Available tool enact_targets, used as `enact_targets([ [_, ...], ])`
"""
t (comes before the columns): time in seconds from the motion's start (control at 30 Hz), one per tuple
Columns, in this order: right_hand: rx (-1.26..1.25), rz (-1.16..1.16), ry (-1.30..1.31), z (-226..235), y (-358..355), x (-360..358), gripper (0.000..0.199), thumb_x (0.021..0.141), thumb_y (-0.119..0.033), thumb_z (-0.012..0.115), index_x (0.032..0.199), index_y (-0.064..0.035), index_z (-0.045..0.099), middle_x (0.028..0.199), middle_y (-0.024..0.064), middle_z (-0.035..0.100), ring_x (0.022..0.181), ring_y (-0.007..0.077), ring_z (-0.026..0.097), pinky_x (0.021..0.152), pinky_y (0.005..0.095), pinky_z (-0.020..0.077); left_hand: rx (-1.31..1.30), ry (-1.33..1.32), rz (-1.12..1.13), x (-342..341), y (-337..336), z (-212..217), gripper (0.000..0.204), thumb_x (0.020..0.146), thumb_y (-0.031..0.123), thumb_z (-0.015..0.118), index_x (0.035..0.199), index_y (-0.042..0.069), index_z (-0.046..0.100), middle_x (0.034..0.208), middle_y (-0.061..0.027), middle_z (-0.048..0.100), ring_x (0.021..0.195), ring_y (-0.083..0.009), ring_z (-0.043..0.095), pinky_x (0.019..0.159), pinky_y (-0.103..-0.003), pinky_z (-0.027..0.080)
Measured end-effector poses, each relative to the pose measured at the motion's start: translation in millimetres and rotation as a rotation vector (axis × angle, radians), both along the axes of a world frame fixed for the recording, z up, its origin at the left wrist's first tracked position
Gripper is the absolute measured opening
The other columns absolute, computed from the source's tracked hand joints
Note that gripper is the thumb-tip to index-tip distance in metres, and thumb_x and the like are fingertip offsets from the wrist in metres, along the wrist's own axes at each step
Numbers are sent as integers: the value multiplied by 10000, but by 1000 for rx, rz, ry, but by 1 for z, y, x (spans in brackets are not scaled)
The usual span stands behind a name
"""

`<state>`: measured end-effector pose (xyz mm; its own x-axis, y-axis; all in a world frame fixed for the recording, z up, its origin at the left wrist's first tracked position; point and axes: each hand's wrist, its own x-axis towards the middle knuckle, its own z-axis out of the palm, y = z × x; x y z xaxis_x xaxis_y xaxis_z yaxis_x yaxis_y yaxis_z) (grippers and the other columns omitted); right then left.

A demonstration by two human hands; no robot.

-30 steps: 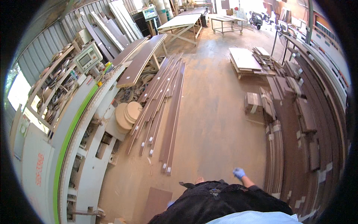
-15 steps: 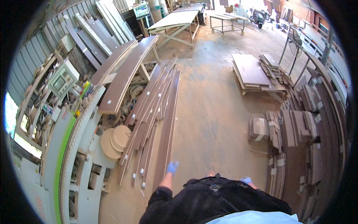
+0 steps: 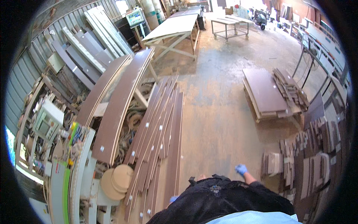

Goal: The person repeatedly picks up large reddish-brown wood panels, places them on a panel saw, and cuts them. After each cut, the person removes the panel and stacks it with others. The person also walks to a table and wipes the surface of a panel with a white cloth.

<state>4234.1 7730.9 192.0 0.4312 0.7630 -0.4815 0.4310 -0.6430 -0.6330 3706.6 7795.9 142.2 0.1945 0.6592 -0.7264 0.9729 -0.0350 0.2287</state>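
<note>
My right hand (image 3: 241, 170), in a blue glove, hangs at my side over the bare concrete floor. Its fingers look curled and nothing is in it. Only a sliver of my left hand (image 3: 173, 199), also in a blue glove, shows past my dark top, just above the near end of the long brown strips (image 3: 164, 127) lying on the floor. I cannot tell how its fingers are set. A bare toe (image 3: 201, 176) shows in front of me.
Long brown boards (image 3: 119, 108) rest on trestles at the left. Beyond them stands a green and white machine (image 3: 59, 179) with round wooden discs (image 3: 116, 178) beside it. A pallet of dark panels (image 3: 266, 91) sits to the right, small cut pieces (image 3: 305, 164) are stacked nearer, and work tables (image 3: 175, 26) stand at the back.
The view has swung left and forward along the floor. My left hand has dropped back beside my body, and my right hand has swung out to the right.
</note>
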Motion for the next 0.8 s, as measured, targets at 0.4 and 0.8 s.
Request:
enact_targets([
  [0.4,-521,623,-458,-126,158,272,283,774,-324,609,955,-117,674,891,125,678,799,281,659,695,379,522,532,-1065,526,388,621,84,343,850,294,629,1073,38,575,987,-117,646,896,-201,592,817,-327,471],
  [0.8,216,-238,220,48,805,403,320,813,-216,639,1045,4,631,920,106,662,711,182,618,637,308,514,-237,23,280,376,698,-4,354,814,345,551,1015,67,637,1100,-203,594,1031,-361,574,871,-440,452],
])
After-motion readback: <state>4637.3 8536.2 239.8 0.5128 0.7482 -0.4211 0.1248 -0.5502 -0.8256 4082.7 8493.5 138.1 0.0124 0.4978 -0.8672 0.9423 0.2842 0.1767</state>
